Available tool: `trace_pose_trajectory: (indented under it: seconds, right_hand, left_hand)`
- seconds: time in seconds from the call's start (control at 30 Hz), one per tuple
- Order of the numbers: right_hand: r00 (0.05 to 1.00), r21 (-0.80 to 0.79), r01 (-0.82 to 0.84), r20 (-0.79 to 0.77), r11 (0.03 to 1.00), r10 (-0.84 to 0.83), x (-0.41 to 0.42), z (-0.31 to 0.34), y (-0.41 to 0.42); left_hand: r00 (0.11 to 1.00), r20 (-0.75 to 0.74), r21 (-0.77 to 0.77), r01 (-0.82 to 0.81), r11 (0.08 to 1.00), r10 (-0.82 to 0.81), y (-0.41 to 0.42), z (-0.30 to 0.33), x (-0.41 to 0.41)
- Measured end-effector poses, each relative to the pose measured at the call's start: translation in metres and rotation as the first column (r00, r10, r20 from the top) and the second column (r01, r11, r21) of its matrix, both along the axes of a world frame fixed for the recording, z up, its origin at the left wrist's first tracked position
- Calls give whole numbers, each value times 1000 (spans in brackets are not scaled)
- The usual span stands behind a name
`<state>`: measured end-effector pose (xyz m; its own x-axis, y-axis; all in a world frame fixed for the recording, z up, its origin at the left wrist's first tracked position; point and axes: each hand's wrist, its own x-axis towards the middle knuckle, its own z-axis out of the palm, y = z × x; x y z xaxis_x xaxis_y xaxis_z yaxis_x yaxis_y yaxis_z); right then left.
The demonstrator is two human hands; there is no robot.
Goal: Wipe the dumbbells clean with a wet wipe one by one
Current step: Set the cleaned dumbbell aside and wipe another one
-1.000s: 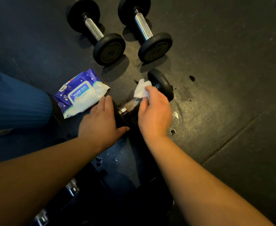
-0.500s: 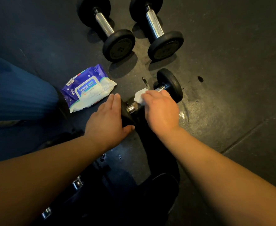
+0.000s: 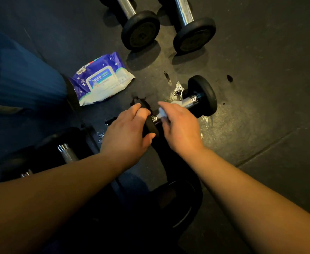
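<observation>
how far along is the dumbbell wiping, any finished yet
Nothing shows as finished. In hand: the left hand steadies one dumbbell by its near head while the right hand rubs a wet wipe along its handle. Left: two dumbbells beyond and more near the left arm, state unclear.

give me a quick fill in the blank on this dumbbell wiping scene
1. The right hand rubs the white wipe along the dumbbell's ____ handle.
2. The left hand steadies the dumbbell's ____ end.
3. The wipes pack lies on the ____.

Missing words: metal; near; floor
</observation>
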<state>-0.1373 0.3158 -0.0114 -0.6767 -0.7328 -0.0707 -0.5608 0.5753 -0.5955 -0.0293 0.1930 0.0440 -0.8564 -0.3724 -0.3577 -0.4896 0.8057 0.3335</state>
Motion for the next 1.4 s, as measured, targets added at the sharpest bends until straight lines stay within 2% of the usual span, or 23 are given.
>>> trace_pose_trajectory:
  seconds: [0.13,0.23,0.33,0.47,0.5,0.6,0.67,0.73,0.83,0.9,1.07,1.13,1.3,1.4]
  right_hand:
    - [993,57,98,-69,994,-94,4,-6,10]
    - [993,82,33,-111,996,-24,17,-7,14]
    - [989,104,-43,-136,994,57,12,-4,20]
    - [983,102,132,-144,986,-116,-8,-1,24]
    - [985,110,119,-137,987,-104,-7,0,23]
    - [994,101,-86,-62,991,92,11,2,20]
    - [987,95,-154,-31,984,157,17,2,23]
    - [995,94,-69,-64,993,75,11,2,27]
    - [977,75,193,-112,978,-184,0,4,35]
    - [962,75,254,-121,964,-244,2,5,37]
    - [993,110,-1,-118,994,14,25,-2,41]
    - [988,121,1,-150,993,17,20,-3,44]
    - [962,138,198,-217,971,-165,1,-3,45]
    - [986,149,11,-167,989,14,16,-4,40]
  left_hand:
    - [998,-54,-7,-28,1000,27,7,2,8]
    - [996,-74,7,-53,999,53,12,0,11]
    - [996,-6,44,-93,995,94,12,-4,11]
    - [996,42,69,-86,994,83,14,-8,12]
    - [995,44,76,-91,993,87,15,-8,12]
    - [995,37,93,-101,991,98,16,-8,13]
    - [995,26,105,-97,990,95,18,-8,15]
    - [996,10,115,-95,989,94,21,-8,18]
    - [994,-21,125,-101,987,104,27,-7,20]
    - [994,-33,131,-101,986,106,30,-7,21]
    - [995,-24,117,-89,989,93,36,-7,24]
    - [996,-14,112,-88,990,90,37,-8,25]
    - [994,-7,117,-110,987,112,36,-9,25]
    - [993,-1,100,-116,988,116,32,-10,20]
